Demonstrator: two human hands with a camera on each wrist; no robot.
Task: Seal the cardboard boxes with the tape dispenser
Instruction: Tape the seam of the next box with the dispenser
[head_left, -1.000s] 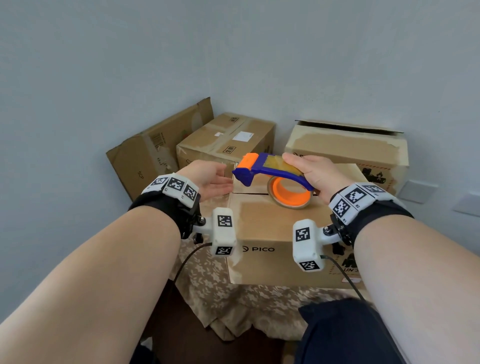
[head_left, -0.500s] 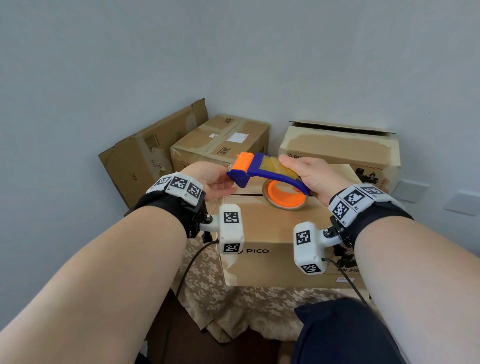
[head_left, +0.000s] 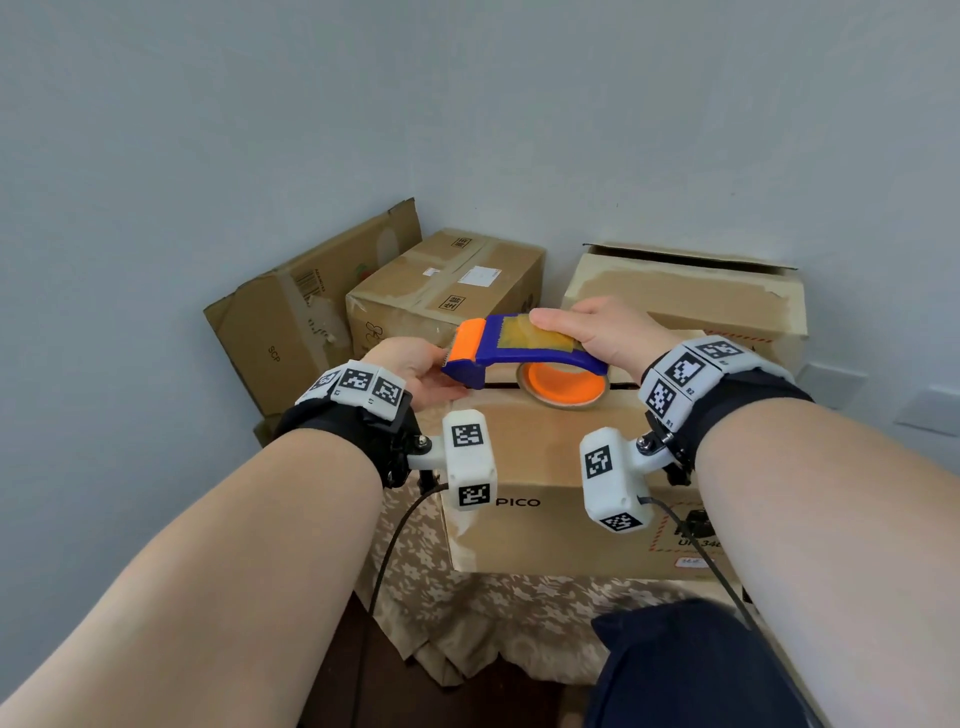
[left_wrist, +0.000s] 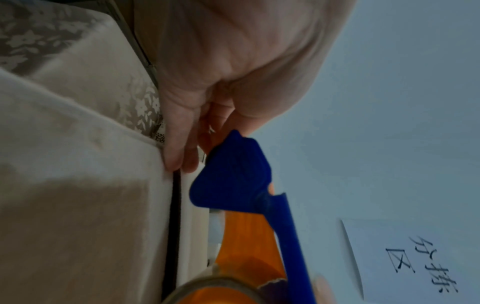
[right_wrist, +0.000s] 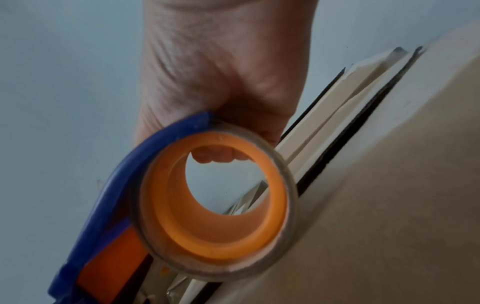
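A blue tape dispenser with an orange front end and an orange-cored roll of clear tape hovers just over the brown PICO cardboard box. My right hand grips its curved handle from above, fingers curled into the roll. My left hand is at the dispenser's front end, by the box's left top edge. In the left wrist view its thumb and fingers close around the orange and blue tip, with fingertips touching the box beside the dark flap seam.
Three more cardboard boxes stand against the wall behind: a leaning one, a closed one and one with a raised flap. The PICO box sits on a flowered cloth. Wall plates are at the right.
The dispenser has come down and to the left, toward the box's left edge. My left hand has moved in from beside the box and taken hold of the dispenser's front end.
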